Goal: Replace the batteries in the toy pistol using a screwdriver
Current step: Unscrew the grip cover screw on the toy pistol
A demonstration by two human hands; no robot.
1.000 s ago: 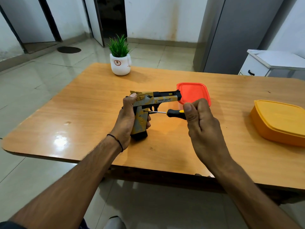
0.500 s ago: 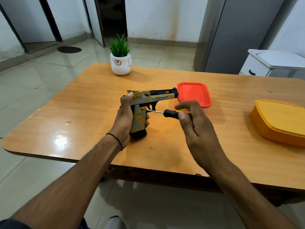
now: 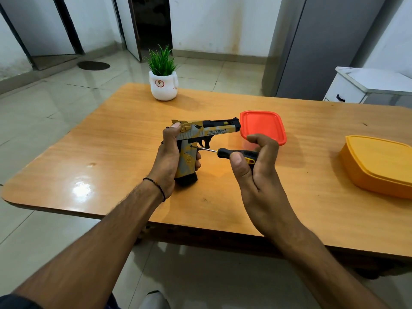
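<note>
A yellow, grey and black toy pistol [image 3: 207, 130] stands upright above the wooden table [image 3: 111, 141], barrel pointing right. My left hand [image 3: 167, 159] wraps around the back of its grip, thumb near the hammer. My right hand [image 3: 256, 175] holds a small screwdriver [image 3: 236, 153] with a black and yellow handle between thumb and fingers. The thin shaft runs left and its tip touches the upper part of the pistol's grip, just behind the trigger. No batteries are visible.
A red lidded box [image 3: 263, 126] sits just beyond the pistol's muzzle. An orange lidded box [image 3: 379, 163] lies at the right edge. A white pot with a green plant [image 3: 162, 83] stands at the table's far side. A white cabinet [image 3: 367, 88] is behind, right.
My right hand has shifted its fingers around the screwdriver handle, thumb now on the near side. The pistol and the tip stay at the same spot on the grip.
</note>
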